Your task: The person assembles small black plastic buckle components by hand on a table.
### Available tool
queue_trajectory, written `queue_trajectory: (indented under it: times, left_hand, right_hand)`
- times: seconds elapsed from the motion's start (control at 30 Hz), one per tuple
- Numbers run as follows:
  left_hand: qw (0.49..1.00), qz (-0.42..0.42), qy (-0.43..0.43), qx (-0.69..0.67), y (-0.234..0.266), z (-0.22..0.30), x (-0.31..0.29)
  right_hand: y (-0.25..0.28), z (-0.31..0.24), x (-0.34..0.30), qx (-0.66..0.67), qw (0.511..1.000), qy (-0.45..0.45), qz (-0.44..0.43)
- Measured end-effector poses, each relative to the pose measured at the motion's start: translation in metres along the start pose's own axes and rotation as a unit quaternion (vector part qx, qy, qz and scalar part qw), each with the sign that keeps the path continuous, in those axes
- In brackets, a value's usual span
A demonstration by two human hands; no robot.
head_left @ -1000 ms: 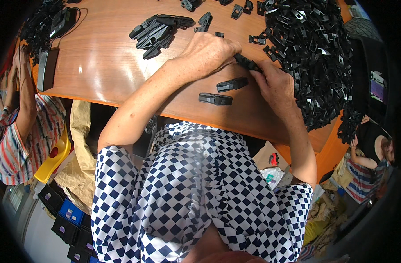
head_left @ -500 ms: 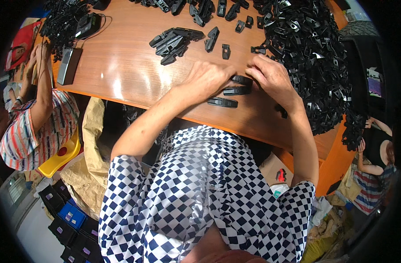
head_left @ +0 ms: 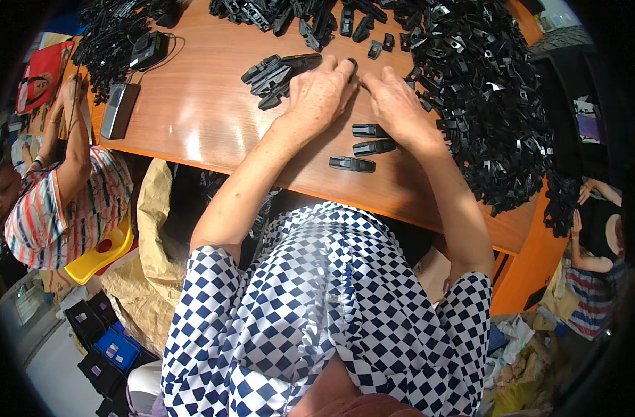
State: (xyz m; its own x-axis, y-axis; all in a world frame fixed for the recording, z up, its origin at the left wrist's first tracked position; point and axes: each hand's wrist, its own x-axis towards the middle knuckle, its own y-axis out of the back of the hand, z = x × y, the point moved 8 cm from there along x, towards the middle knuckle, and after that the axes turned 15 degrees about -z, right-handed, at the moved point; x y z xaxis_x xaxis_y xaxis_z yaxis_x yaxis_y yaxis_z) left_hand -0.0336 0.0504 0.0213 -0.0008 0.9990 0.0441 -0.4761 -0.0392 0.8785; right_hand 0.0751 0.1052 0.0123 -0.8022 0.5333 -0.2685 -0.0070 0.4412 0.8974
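Both hands meet knuckles-up on the wooden table (head_left: pixel 192 118), fingers curled. The left hand (head_left: pixel 319 97) and right hand (head_left: pixel 399 108) pinch a small black clip (head_left: pixel 353 64) between their fingertips at the far side. Just near of the hands lie three black bars (head_left: pixel 369 145). A small stack (head_left: pixel 276 71) sits left of the left hand; a big heap (head_left: pixel 484 90) lies right.

Small black plastic piece (head_left: pixel 353 66) pinched between fingertips above the wooden table (head_left: pixel 192 104)
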Motion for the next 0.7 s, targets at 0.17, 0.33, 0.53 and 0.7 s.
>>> queue_trajectory:
  times: [0.17, 0.33, 0.53, 0.7]
  left_hand:
    - [0.999, -0.031, -0.004, 0.013, -0.009, 0.011, -0.001]
    - [0.988, -0.075, -0.123, 0.057, -0.003, 0.015, 0.007]
    - [0.978, -0.169, -0.104, 0.067, -0.004, 0.014, -0.005]
    - [0.981, -0.162, -0.109, 0.006, -0.008, 0.008, -0.021]
  right_hand:
    - [0.007, 0.027, -0.025, 0.163, 0.985, 0.046, 0.03]
    - [0.006, 0.029, -0.028, 0.101, 0.993, 0.066, 0.02]
    - [0.003, 0.039, -0.019, 0.149, 0.985, 0.081, -0.011]
    - [-0.009, 0.035, -0.013, 0.201, 0.972, 0.045, -0.113]
